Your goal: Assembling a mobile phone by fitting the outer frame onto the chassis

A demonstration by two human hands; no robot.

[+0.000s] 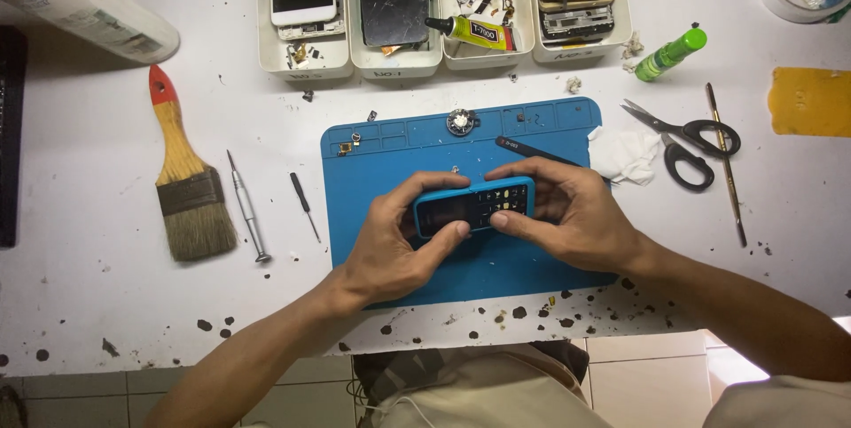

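A small blue keypad phone [474, 205] is held sideways over the blue work mat [390, 149]. My left hand [399, 246] grips its left end, thumb pressed on the dark screen. My right hand [572, 215] grips its right end, fingers curled over the top edge and thumb at the keypad. Black tweezers [532, 151] lie on the mat just behind my right hand.
Several white trays [306, 63] with phone parts and a glue tube [474, 33] stand at the back. A paintbrush [182, 171] and two screwdrivers [246, 208] lie left of the mat. Tissue [625, 155], scissors [683, 137], a green bottle [669, 54] and a thin tool [727, 162] lie right.
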